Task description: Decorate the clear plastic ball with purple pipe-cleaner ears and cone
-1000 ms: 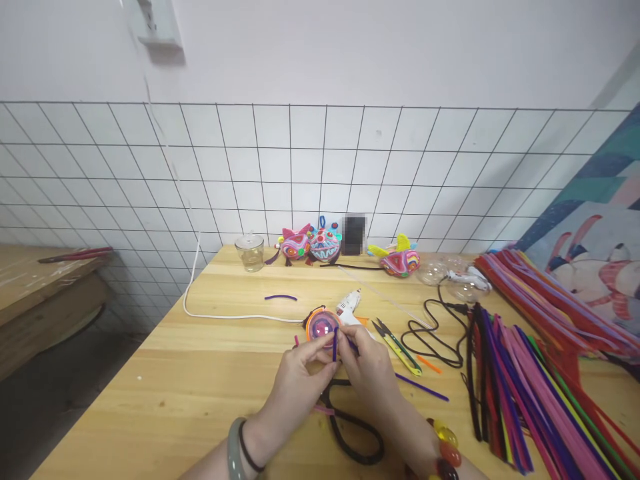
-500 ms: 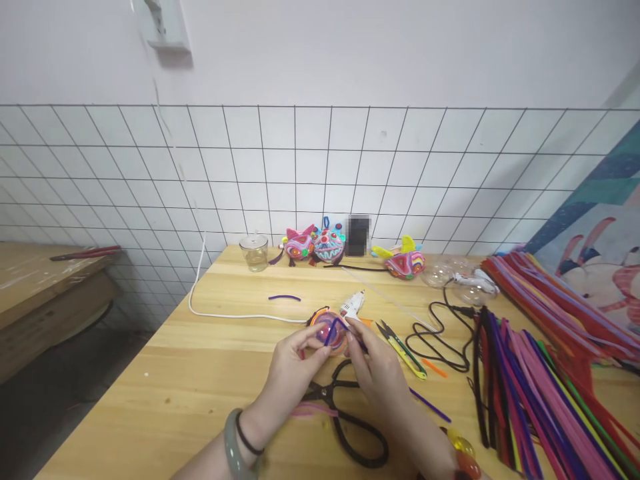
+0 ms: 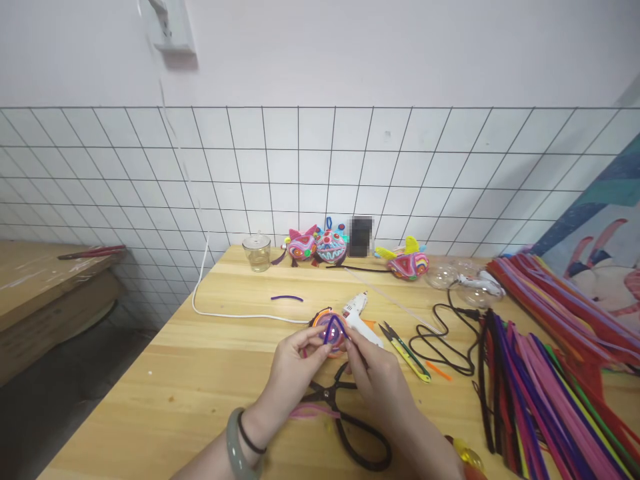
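Note:
A purple pipe cleaner (image 3: 331, 323), bent to a peak, is pinched at one end by my left hand (image 3: 299, 359) and at the other by my right hand (image 3: 376, 368). Behind it lies a round ornament (image 3: 320, 321) with orange, pink and purple rings, partly covered by my fingers. Just beyond my right hand rests a white glue gun (image 3: 356, 305). Under my wrists are black-handled scissors (image 3: 367, 450), with their blades partly hidden by my left hand. A pink pipe cleaner piece (image 3: 314, 412) lies across them.
To the right are yellow-green thread snips (image 3: 407, 353), a black cable (image 3: 440, 340) and bundles of coloured pipe cleaners (image 3: 540, 393). Along the back stand a glass cup (image 3: 257, 253), decorated fish-like ornaments (image 3: 409, 263) and clear plastic balls (image 3: 441, 275). A short purple piece (image 3: 287, 298) lies mid-table.
My right hand has shifted slightly, and the purple pipe cleaner now shows a clearer peaked bend. The whole view has moved a little, with the table things appearing further right.

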Action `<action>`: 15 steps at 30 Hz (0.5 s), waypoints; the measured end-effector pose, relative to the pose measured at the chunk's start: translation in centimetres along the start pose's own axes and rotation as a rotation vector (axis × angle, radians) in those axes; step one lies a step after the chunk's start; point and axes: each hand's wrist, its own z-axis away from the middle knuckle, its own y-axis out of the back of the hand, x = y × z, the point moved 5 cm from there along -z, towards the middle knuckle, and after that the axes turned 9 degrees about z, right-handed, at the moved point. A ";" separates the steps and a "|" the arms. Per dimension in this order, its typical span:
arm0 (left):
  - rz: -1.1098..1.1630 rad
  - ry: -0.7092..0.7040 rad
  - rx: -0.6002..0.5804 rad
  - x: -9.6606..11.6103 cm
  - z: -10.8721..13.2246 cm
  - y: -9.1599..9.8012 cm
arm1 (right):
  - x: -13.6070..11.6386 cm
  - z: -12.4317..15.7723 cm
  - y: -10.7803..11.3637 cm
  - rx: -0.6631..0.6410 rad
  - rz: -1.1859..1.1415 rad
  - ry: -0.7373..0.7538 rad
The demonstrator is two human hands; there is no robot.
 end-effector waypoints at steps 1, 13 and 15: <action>0.008 0.003 0.000 0.0 0.0 0.0 | 0.1 0.0 -0.1 -0.008 -0.009 -0.014; -0.065 -0.007 -0.014 0.1 0.0 -0.1 | 0.3 0.0 -0.7 -0.103 -0.158 -0.117; -0.052 0.001 -0.015 0.1 0.0 -0.1 | 0.3 0.1 -0.8 -0.115 -0.192 -0.125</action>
